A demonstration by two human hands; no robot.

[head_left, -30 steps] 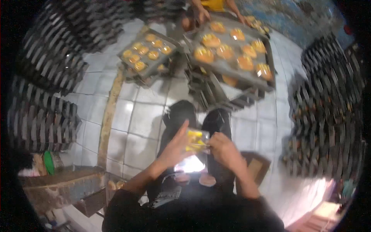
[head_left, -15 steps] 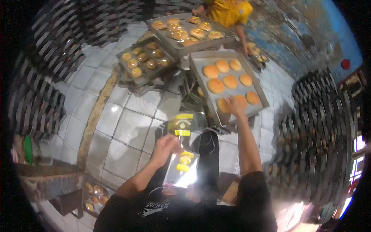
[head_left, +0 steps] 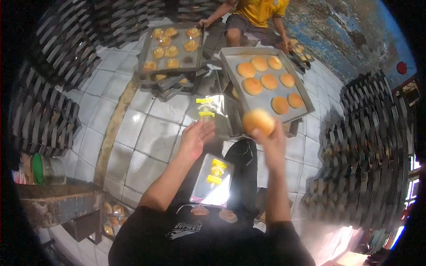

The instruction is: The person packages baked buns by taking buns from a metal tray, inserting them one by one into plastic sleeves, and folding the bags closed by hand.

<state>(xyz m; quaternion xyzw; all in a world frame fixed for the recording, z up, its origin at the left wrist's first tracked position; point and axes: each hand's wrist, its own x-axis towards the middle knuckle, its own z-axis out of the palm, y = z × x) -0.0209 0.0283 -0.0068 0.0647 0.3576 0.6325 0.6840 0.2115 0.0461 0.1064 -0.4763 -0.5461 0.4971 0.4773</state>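
Observation:
My right hand (head_left: 274,144) grips a golden round bun (head_left: 256,120), slightly blurred, just off the near corner of a grey tray (head_left: 290,116). Several more buns (head_left: 269,81) lie unwrapped in that tray. In front of my knees, my left hand (head_left: 198,135) pinches the near end of a clear plastic bag (head_left: 206,107) with yellow print. The bag stretches away from my fingers, apart from the bun. On my lap rests a pile of similar printed bags (head_left: 212,179), its lower part washed out by glare.
A co-worker in a yellow shirt (head_left: 257,12) sits opposite, one hand (head_left: 204,23) at a tray of wrapped buns (head_left: 171,66) on a stack. Tall stacks of dark trays (head_left: 355,150) line the sides. A bench (head_left: 66,197) stands at left, with wrapped buns (head_left: 116,210) beside it.
My right hand has lifted a bun out of the tray towards me. My left hand has carried a bag forward, off the lap pile. The co-worker's tray of wrapped buns has moved left onto the stack.

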